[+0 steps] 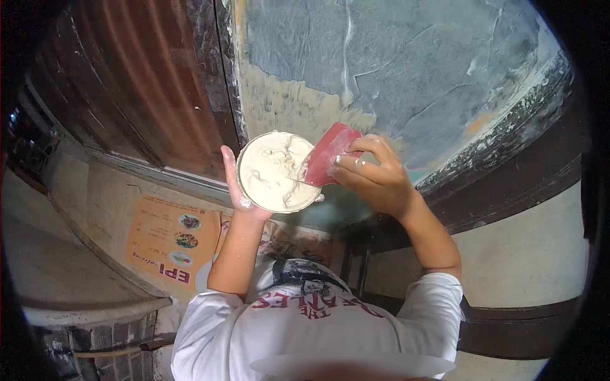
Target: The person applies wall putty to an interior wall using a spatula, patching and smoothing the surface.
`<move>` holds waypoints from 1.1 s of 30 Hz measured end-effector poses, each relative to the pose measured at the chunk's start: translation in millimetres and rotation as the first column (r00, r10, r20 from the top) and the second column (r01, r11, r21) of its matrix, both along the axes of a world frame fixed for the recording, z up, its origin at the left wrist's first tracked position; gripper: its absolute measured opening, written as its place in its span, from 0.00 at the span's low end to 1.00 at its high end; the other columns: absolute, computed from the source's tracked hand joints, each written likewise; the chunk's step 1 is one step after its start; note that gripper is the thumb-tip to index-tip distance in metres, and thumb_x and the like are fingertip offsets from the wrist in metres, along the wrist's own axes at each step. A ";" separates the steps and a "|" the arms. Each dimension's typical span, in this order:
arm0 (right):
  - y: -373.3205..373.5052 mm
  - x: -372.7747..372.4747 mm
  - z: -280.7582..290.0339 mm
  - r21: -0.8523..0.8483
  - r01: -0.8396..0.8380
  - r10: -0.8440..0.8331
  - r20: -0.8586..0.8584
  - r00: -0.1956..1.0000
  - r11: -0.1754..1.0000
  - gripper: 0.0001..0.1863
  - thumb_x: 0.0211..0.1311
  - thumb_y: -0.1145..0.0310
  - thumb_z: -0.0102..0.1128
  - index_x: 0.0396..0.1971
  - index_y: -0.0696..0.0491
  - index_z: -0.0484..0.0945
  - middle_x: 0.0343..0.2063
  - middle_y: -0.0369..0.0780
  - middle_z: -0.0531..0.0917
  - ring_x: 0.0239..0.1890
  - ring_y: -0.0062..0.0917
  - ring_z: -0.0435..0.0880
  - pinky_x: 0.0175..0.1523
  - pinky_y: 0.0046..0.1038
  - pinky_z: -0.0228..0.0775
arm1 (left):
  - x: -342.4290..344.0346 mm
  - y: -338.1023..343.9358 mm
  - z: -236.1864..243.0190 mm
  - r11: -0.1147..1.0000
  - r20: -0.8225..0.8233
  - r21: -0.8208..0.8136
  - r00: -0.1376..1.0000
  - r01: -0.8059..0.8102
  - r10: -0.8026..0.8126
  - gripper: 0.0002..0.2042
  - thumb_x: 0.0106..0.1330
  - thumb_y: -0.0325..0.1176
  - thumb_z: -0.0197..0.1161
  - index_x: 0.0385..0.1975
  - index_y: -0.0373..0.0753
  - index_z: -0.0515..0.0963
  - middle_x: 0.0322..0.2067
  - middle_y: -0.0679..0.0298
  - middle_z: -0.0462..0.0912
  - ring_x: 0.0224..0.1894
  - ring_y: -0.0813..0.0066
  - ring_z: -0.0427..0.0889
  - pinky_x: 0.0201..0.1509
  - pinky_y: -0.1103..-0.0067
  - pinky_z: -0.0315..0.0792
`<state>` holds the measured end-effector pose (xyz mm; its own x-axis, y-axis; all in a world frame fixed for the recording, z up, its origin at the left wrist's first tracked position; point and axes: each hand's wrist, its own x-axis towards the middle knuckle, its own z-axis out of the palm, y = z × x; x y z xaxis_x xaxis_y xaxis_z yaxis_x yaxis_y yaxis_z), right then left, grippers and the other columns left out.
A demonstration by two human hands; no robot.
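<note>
My left hand (pixel 240 190) cups a round tub (pixel 267 209) from below and the side, its thumb up along the rim. Cream-coloured putty (pixel 270 168) fills the tub nearly to the top, its surface ridged and uneven. In my right hand (pixel 375 174) is a red flat scraper (pixel 330 152), pinched between thumb and fingers. The scraper's lower left edge touches the putty at the tub's right side. White smears mark the scraper and my right fingers. The underside of the tub and most of my left fingers are hidden.
Ahead rises a wall (pixel 406 70) with patchy grey-blue and beige coating. A dark brown wooden door (pixel 140 82) stands at the left. An orange printed banner (pixel 155 238) lies on the floor at lower left. A dark brown band (pixel 508 171) runs along the right.
</note>
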<state>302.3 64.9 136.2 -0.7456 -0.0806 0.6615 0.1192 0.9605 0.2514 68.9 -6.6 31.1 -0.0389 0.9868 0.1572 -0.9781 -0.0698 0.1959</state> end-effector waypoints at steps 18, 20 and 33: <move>6.7 32.4 -11.3 -0.112 0.078 -0.083 -0.038 0.996 0.991 0.15 0.47 0.70 0.69 0.39 0.48 0.86 0.40 0.30 0.84 0.46 0.31 0.80 0.51 0.34 0.72 | 32.9 24.0 -6.6 0.990 0.035 0.069 0.992 0.121 -0.124 0.48 0.67 0.74 0.44 0.68 0.29 0.65 0.65 0.44 0.71 0.64 0.47 0.74 0.68 0.54 0.69; 7.3 34.9 -10.6 -0.140 0.066 -0.074 -0.048 0.996 0.988 0.15 0.47 0.70 0.69 0.39 0.48 0.86 0.41 0.31 0.84 0.46 0.31 0.80 0.51 0.34 0.71 | 39.2 24.2 -2.0 0.998 -0.018 -0.059 0.999 0.030 -0.031 0.48 0.68 0.74 0.44 0.68 0.29 0.65 0.65 0.44 0.71 0.63 0.47 0.75 0.68 0.55 0.69; 39.8 93.9 23.1 -0.099 0.453 -0.464 -0.200 0.863 0.886 0.10 0.54 0.74 0.66 0.37 0.50 0.84 0.35 0.34 0.87 0.38 0.33 0.81 0.44 0.34 0.70 | 58.9 28.1 -4.3 0.994 -0.025 -0.092 0.998 0.057 -0.060 0.49 0.65 0.76 0.44 0.67 0.31 0.66 0.63 0.45 0.74 0.62 0.46 0.77 0.64 0.49 0.72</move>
